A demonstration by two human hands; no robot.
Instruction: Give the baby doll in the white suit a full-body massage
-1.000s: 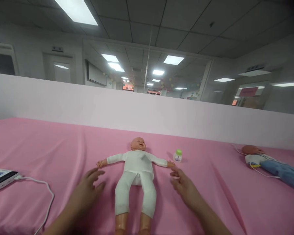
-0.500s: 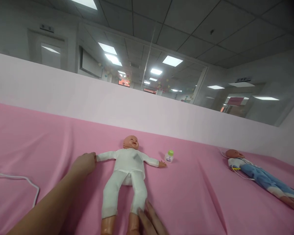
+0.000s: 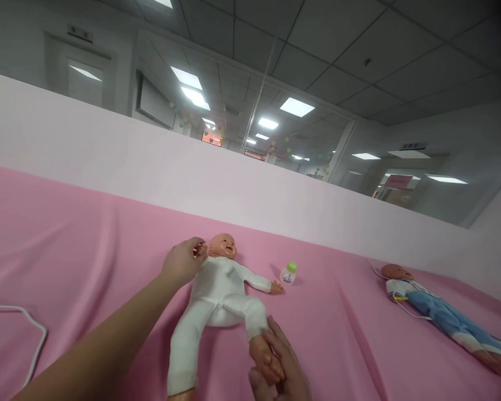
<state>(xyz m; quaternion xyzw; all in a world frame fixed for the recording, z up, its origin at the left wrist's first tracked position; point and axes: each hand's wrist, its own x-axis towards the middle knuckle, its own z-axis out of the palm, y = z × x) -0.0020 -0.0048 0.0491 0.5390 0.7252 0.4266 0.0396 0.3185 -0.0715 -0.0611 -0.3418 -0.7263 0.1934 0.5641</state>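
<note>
A baby doll (image 3: 219,284) in white clothes lies face up on the pink sheet (image 3: 317,334). My left hand (image 3: 186,259) is beside its head, fingers curled; the doll's arm on that side is raised and mostly hidden behind my hand, with small doll fingers showing at my fingertips. Lower down, my right hand (image 3: 286,365) is wrapped round the doll's foot (image 3: 267,359), and that leg is bent outward. The doll's other arm stretches out toward a small bottle with a green cap (image 3: 289,273).
A second doll in blue trousers (image 3: 438,312) lies at the right with thin tubing around it. A white cable (image 3: 39,328) curves over the sheet at the left. Behind the sheet runs a low white wall (image 3: 234,189) with glass above.
My left hand has moved the doll's arm up from its outstretched position to beside the head. My right hand has taken hold of the foot, and the leg has bent and lifted outward.
</note>
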